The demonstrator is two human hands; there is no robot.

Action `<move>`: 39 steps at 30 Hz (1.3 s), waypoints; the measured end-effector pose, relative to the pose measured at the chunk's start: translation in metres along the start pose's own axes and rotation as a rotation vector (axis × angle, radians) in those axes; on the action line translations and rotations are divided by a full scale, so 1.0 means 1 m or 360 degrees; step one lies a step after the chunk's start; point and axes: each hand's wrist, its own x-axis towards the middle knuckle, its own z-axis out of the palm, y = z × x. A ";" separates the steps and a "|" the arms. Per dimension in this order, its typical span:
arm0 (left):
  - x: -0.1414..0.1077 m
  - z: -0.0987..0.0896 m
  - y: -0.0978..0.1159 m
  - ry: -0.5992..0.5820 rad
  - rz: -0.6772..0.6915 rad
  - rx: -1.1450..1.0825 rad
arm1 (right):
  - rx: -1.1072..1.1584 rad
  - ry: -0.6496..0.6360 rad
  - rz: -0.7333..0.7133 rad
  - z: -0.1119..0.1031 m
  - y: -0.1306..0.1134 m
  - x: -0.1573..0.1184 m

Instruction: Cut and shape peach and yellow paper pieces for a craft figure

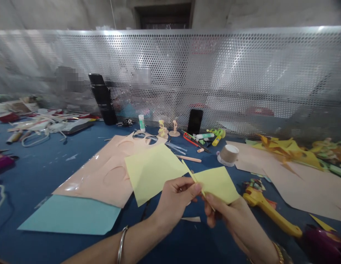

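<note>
A small sheet of yellow paper [218, 183] is held up between my two hands, its left edge rolled into a thin tube. My left hand [177, 198] pinches the rolled edge between thumb and finger. Close beside it, my right hand [227, 212] grips the lower part of the same roll and sheet. Behind my left hand lies a larger yellow sheet [156, 170], partly over peach paper [101, 176] with round shapes cut in it. Under the peach paper, a light blue sheet [73, 216] sticks out. A peach paper roll [189, 158] lies just beyond my hands.
A black bottle [102, 99], a glue stick [142, 123] and a phone [195, 121] stand along the perforated metal screen [170, 77]. At right are a tape roll [228, 154], a yellow-handled tool [272, 212] and peach sheets [280, 183]. Cords [46, 124] clutter the left.
</note>
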 end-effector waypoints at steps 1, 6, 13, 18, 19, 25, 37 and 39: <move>0.000 0.000 0.000 0.0057 0.0003 0.0018 | -0.0003 0.0009 0.0001 0.000 0.001 0.000; 0.001 0.001 -0.003 0.0239 0.0003 0.0042 | -0.0217 0.0148 -0.0072 0.001 0.006 0.000; -0.001 0.002 0.000 0.0138 -0.0048 -0.0045 | -0.0102 0.0024 -0.0056 0.001 0.001 -0.003; -0.002 0.001 0.001 0.0007 -0.0018 -0.0082 | 0.0032 -0.0062 0.0016 0.002 0.000 -0.003; -0.002 0.001 0.001 0.0036 -0.0011 -0.0086 | 0.0010 -0.0059 0.0027 0.003 0.001 -0.002; 0.000 0.001 0.000 0.0237 -0.0022 -0.0142 | -0.0277 0.0119 0.0001 0.007 0.000 -0.002; 0.000 0.000 0.001 -0.0026 -0.0013 -0.0169 | -0.0022 -0.0153 -0.0007 0.003 0.001 -0.004; 0.000 0.000 0.001 0.0045 0.0000 -0.0148 | -0.0087 -0.0157 -0.0006 0.003 0.002 -0.003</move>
